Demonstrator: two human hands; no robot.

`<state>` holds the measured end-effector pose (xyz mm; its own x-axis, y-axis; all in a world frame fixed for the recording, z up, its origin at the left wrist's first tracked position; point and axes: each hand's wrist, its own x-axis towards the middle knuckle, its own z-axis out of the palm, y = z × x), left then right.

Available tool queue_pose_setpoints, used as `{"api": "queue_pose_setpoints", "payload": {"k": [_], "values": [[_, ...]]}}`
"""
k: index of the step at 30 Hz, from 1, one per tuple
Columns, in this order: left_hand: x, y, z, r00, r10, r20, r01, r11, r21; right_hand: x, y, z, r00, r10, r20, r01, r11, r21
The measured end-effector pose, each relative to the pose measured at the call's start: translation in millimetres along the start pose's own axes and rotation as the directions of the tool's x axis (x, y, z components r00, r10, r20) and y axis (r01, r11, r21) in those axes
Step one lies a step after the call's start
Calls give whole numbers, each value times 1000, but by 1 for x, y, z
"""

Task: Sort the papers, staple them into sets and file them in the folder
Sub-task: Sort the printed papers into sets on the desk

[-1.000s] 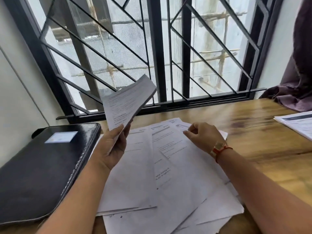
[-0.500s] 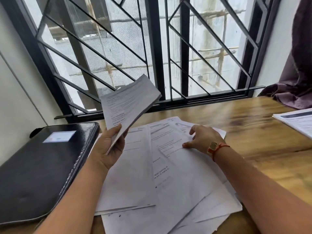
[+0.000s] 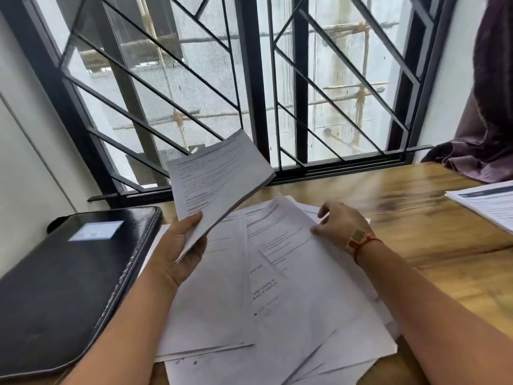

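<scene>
The person's left hand (image 3: 181,250) grips a thin stack of printed papers (image 3: 219,177) by its near corner, thumb on top and fingers curled beneath. The stack is raised clear of the surface and tilts up toward the window, with its printed face toward the camera.

Below it, loose sheets (image 3: 291,301) lie fanned and overlapping across the middle of the wooden surface (image 3: 444,262). Some show lines of text, which are too blurred to read. The right hand (image 3: 342,223) rests on the far part of this spread. Its fingers are loosely bent and slightly apart, and the thumb tip touches the top sheet. It holds nothing that can be made out. A red thread bracelet with a gold piece (image 3: 359,240) circles that wrist.

A black folder (image 3: 69,287) lies closed and flat on the left side of the surface, its right edge just beside the loose sheets. A pale label (image 3: 95,230) sits on its cover near the far end.

Another printed set (image 3: 488,204) lies at the right edge of the view, well apart from the main spread.

Behind the surface stands a window with a black metal grille (image 3: 249,79), and dark purple cloth (image 3: 491,112) hangs at the far right.
</scene>
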<state>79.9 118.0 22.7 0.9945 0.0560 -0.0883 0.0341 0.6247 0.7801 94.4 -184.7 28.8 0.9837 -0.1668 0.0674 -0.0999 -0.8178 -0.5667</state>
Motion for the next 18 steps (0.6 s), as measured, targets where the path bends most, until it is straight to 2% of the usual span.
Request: {"api": "queue_pose_setpoints", "payload": {"k": [2,5,10,13,16,18], "values": [[0,0,0,1000,3,6,-3,1000,9,2,3,-3,990,-22,-140,28,999,40],[-2,-1,1,1000,8,1,-8,999,40,3,4,-9,931,-97,-351,133,988,79],[-8,-3,8,999,28,31,-30,998,53,11,8,-12,732,-146,-666,344,922,176],[-14,-2,15,996,44,81,-50,996,71,11,10,-16,696,-52,-716,376,876,302],[-17,-1,19,992,47,113,-56,995,77,16,10,-18,711,40,-702,380,819,430],[-19,-1,20,991,31,129,-40,997,66,16,9,-21,730,36,-682,381,807,451]]}}
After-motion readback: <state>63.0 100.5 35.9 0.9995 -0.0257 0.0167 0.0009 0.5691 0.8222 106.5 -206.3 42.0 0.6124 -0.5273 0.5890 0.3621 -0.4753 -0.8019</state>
